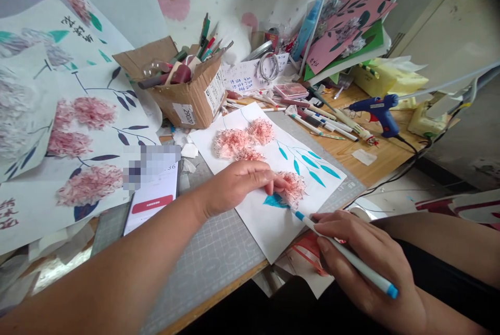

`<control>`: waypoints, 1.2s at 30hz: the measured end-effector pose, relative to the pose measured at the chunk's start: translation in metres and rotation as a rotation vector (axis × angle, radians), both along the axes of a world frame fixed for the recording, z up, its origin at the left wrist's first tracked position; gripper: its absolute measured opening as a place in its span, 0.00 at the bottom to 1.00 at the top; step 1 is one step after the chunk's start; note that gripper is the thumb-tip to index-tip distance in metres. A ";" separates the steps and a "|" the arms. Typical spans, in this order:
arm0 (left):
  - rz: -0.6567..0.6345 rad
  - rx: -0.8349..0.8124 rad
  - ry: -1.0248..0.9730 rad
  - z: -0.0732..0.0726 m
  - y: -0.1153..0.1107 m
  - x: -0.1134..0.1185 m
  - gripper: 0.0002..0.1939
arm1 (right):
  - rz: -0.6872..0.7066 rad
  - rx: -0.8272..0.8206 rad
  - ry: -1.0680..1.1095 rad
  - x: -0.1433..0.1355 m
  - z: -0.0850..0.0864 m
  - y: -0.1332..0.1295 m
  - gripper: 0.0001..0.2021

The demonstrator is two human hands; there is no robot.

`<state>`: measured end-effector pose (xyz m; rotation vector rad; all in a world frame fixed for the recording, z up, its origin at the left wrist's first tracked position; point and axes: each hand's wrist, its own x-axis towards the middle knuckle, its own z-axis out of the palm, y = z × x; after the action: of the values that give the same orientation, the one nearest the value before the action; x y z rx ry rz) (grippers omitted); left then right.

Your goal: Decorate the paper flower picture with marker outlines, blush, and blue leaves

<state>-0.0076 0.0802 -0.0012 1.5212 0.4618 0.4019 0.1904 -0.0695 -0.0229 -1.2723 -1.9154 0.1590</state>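
Note:
A white sheet (269, 236) lies on a grey cutting mat (211, 257), bearing pink crinkled flowers (234, 143) and blue painted leaves (310, 160). My right hand (363, 251) holds a white marker (351, 257) with blue ends; its tip touches the sheet beside a blue leaf (276, 200), below the lowest flower (292, 189). My left hand (244, 181) is over the sheet, its fingers closed together at the left edge of that flower. Whether they pinch its petals is partly hidden.
A cardboard box (199, 90) of tools stands behind the sheet. Several pens lie behind it at right, near a blue glue gun (377, 111). A phone (154, 194) and finished flower pictures (128, 100) are at left. The table's front edge runs below the sheet.

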 end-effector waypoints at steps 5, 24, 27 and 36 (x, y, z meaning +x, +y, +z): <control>0.010 -0.003 0.001 0.002 -0.001 0.002 0.16 | -0.033 0.009 0.003 0.001 -0.002 0.001 0.08; 0.000 0.009 0.006 0.000 0.000 0.000 0.16 | 0.021 -0.019 -0.012 -0.005 -0.007 0.002 0.11; -0.001 0.010 0.012 0.000 0.001 -0.001 0.15 | 0.003 -0.021 -0.009 -0.004 -0.005 0.001 0.10; 0.002 0.001 0.015 0.000 0.001 0.000 0.16 | 0.017 -0.002 -0.027 -0.007 -0.003 0.003 0.11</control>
<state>-0.0081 0.0807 -0.0017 1.5262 0.4750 0.3921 0.1835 -0.0662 -0.0260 -1.2658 -1.9497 0.1527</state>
